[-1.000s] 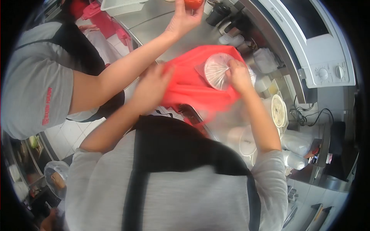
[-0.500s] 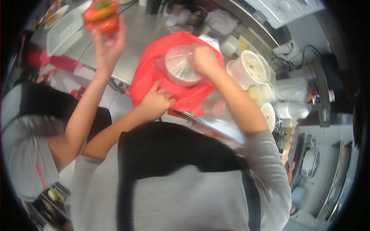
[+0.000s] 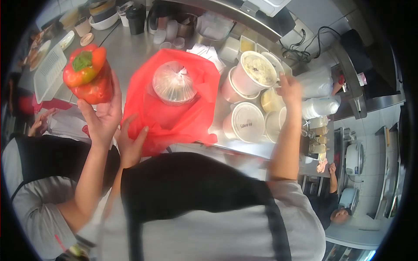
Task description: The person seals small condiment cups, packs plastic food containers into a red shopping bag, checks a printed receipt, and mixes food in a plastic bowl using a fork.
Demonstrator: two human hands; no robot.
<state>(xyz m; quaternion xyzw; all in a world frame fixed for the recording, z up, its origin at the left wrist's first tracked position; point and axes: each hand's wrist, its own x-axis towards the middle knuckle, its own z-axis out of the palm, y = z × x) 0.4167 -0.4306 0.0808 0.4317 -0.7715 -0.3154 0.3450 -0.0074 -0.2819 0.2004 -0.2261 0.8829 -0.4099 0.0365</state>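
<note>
A red plastic bag lies spread on the metal counter, with a tied clear bag around a round bowl resting on it. My left hand touches the red bag's left edge, thumb and fingers apart. My right hand is beside the rim of an uncovered white tub of pale food; its fingers are curled together, and what they hold, if anything, is hidden. At my left, a co-worker's hand holds up a red-orange bell pepper.
A lidded white tub stands nearer me among several others. Stacked plastic cups lie at the right. A white basket, small dishes and a black cup are at the back left. Another person is at the far right.
My right hand has left the knotted top of the clear bag and moved right to the tubs. My left hand has shifted left along the red bag. The co-worker's pepper is lower in view.
</note>
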